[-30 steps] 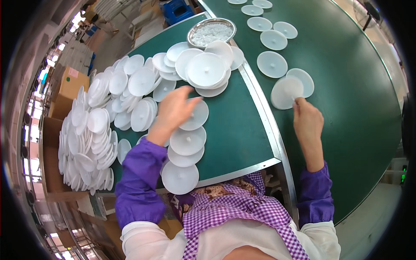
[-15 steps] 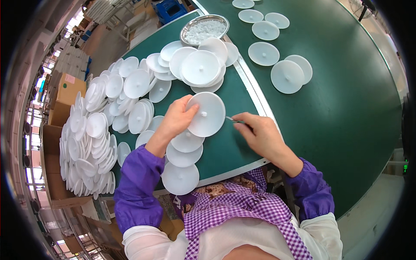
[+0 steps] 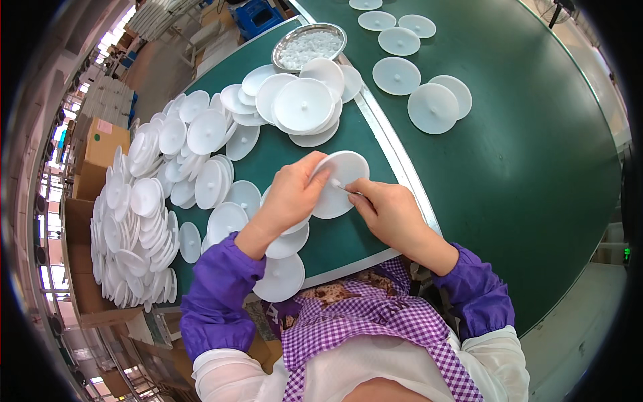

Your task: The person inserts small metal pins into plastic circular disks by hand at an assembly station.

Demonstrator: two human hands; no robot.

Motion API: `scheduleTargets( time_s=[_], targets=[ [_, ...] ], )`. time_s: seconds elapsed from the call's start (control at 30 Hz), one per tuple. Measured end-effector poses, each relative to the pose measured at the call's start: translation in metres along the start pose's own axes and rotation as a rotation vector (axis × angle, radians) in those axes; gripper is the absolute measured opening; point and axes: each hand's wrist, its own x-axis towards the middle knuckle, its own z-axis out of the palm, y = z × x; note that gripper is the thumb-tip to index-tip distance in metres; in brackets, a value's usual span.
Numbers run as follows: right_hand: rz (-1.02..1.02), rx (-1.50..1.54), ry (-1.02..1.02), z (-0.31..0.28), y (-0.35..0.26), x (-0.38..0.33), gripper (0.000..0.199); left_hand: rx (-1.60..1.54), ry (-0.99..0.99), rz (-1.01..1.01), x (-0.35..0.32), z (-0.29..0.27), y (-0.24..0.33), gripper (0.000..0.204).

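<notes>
The disc (image 3: 349, 167), over the table (image 3: 335, 248) near its right edge, is best steadied by the left hand (image 3: 293, 193), fingers pinching it, while the right hand (image 3: 390, 206), fingers pinching a tool (image 3: 349, 192), should meet the knob (image 3: 336, 182) squarely.

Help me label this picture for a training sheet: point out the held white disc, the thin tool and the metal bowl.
Held white disc (image 3: 343, 170): head view, on its face above the knob.
Thin tool (image 3: 347, 191): head view, on its shaft.
Metal bowl (image 3: 309, 27): head view, on its far rim.
</notes>
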Motion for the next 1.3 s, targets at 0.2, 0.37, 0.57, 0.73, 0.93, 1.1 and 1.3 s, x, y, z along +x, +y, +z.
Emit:
scheduleTargets(
  time_s=[0.2,0.37,0.57,0.73,0.93,1.1,1.3],
  targets=[
    [-0.037,-0.451,0.147,0.009,0.007,-0.006,0.007,0.173,0.148,0.073,0.004,0.043,0.005,0.018],
    [0.083,-0.717,0.313,-0.052,0.057,0.001,0.011,0.212,-0.229,0.066,0.024,-0.001,0.006,0.055],
    [0.169,-0.675,0.378,-0.075,0.065,0.004,0.015,0.937,-0.190,-0.273,0.007,-0.067,-0.073,0.040],
    [0.109,-0.418,0.172,-0.040,0.040,0.002,0.016,0.424,-0.301,-0.310,0.015,-0.063,-0.087,0.038],
    [0.032,-0.043,-0.050,-0.011,0.007,-0.006,0.019,0.143,-0.055,-0.115,0.016,-0.022,-0.039,0.020],
    [0.046,-0.029,-0.094,-0.002,-0.002,-0.004,0.019,0.229,0.009,-0.018,0.006,-0.011,-0.014,0.019],
    [0.015,-0.039,-0.054,0.002,0.005,-0.005,0.018,0.204,-0.004,0.019,0.002,-0.004,-0.002,0.018]
  ],
)
